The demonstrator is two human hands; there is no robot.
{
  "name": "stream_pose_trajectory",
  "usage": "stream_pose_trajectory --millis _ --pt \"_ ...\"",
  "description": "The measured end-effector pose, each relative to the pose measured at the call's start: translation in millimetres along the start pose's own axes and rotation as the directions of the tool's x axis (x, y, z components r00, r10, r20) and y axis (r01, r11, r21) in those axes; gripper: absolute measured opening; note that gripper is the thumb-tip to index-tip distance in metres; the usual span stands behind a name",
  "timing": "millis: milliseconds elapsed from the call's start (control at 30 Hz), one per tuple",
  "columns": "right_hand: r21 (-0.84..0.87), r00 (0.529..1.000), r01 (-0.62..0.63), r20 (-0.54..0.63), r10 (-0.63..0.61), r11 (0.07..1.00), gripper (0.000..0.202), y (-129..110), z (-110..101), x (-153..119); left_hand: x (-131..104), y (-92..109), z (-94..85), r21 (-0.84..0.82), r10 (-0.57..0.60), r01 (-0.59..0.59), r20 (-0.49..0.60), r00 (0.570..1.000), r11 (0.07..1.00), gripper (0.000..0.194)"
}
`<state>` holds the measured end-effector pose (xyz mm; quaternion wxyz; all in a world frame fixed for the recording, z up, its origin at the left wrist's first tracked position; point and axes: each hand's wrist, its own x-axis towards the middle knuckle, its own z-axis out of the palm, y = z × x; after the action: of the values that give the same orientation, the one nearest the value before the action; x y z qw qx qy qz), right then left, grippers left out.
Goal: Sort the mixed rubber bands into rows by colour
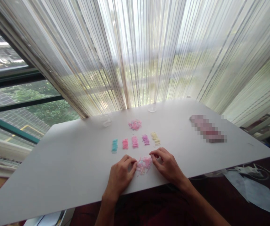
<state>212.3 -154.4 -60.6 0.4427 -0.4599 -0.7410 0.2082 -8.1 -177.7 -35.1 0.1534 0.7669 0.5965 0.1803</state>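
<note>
A loose pile of small, thin pastel pieces (144,165), mostly pink with some pale blue, lies between my hands near the table's front edge. Their exact kind is too small to tell. At the pile's left edge, my left hand (122,172) has thumb and forefinger pinched together. My right hand (166,164) pinches at the pile's upper right; whatever is in either pinch is too small to name. Beyond the hands, similar pieces lie sorted by colour in neat stacks: turquoise (114,146), coral pink (124,144), light pink (135,142), purple (145,140) and yellow (155,138).
Farther back on the white table (73,157) sits another mixed pile (135,124). Two clear round containers or lids (152,109) (107,122) stand near the curtain (137,62). A blurred pinkish object (207,129) lies at right. Cables (254,172) are below the table.
</note>
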Motion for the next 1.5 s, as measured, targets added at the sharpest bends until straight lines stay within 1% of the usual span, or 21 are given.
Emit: stream_pose_trajectory --millis 267,600,867,967,1067,1200,1367,1500 --pt "0.002 1.0 -0.005 0.009 0.005 1.0 0.011 -2 -1 0 2 5 -3.0 0.016 -0.029 0.028 0.032 0.999 0.999 0.016" --pt "-0.003 1.0 0.001 0.019 -0.001 1.0 0.011 -1 -1 0 2 4 0.2 0.006 -0.022 0.022 0.001 1.0 1.0 0.016" --pt "0.001 1.0 0.006 0.023 -0.006 1.0 0.012 -1 -1 0 0 2 -6.3 -0.023 -0.032 0.031 -0.003 0.999 0.999 0.021" --pt "0.004 1.0 0.011 0.022 -0.011 1.0 0.012 -1 0 0 -1 4 -7.3 -0.024 -0.017 0.017 0.016 1.0 1.0 0.02" --pt "0.007 1.0 0.012 0.025 -0.012 1.0 0.012 0 0 0 -1 7 -6.2 0.002 -0.007 0.007 0.037 0.999 1.0 0.018" --pt "0.004 1.0 0.012 0.027 -0.012 1.0 0.012 -1 0 0 1 10 -4.0 0.067 -0.027 0.024 0.05 0.998 0.997 0.016" --pt "0.013 1.0 0.001 0.029 -0.001 1.0 0.011 -1 0 0 2 9 -4.0 0.068 -0.011 0.008 0.04 0.999 0.998 0.014" --pt "0.023 0.999 0.015 0.042 -0.016 1.0 0.012 -2 0 0 -1 8 -4.7 0.031 0.012 -0.012 0.006 1.0 0.999 0.015"
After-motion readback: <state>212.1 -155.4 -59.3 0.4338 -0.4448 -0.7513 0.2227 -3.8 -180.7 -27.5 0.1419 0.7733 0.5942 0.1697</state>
